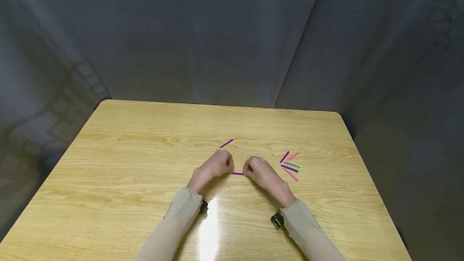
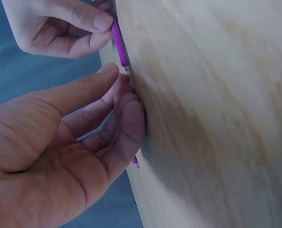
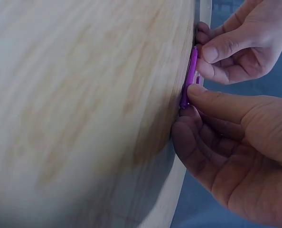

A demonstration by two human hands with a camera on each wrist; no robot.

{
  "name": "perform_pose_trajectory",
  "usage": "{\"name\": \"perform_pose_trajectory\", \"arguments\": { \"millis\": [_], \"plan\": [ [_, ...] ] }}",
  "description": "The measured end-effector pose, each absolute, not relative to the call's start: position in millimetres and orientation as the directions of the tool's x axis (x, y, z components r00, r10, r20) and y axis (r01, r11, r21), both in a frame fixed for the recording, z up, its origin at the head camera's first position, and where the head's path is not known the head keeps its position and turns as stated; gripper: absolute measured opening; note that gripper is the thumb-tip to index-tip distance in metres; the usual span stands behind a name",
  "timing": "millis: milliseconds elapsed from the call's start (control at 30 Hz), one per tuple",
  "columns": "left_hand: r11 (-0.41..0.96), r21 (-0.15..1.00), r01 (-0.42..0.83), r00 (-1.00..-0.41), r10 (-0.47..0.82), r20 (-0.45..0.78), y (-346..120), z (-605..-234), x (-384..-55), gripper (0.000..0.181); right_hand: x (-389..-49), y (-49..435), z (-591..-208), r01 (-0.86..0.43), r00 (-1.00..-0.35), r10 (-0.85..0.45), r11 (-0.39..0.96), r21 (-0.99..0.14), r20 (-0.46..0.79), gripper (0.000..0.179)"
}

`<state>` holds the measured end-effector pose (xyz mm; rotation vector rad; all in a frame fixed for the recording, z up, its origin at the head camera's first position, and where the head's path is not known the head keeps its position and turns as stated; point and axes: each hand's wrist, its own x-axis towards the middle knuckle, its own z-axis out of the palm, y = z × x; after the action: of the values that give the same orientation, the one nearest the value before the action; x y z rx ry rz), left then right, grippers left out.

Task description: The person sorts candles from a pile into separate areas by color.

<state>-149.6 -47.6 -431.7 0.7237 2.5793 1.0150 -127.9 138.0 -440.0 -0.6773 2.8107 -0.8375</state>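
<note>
While the right hand (image 1: 262, 171) pinches the purple stick (image 1: 238, 173), I can't tell if the left hand (image 1: 218, 163) beside it does. Gentle nudges should serve.

On the table (image 1: 145, 152), smooth wood grain with a glossy glare, we see a smooth, plastic-looking purple stick (image 3: 190, 76); behind the table hangs matt, softly creased cloth (image 1: 224, 43); above it, matt cloth sleeves (image 1: 177, 216).
</note>
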Motion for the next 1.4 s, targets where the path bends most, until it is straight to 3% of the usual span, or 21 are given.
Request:
{"name": "perform_pose_trajectory", "arguments": {
  "millis": [1400],
  "plan": [
    [0.694, 0.628, 0.353, -0.875, 0.482, -0.040, -40.8, -435.0, -142.1, 0.020, -129.3, 131.1, -440.1, -0.348, -0.917, -0.398, 0.778, -0.523, 0.019, 0.015]
  ]
}}
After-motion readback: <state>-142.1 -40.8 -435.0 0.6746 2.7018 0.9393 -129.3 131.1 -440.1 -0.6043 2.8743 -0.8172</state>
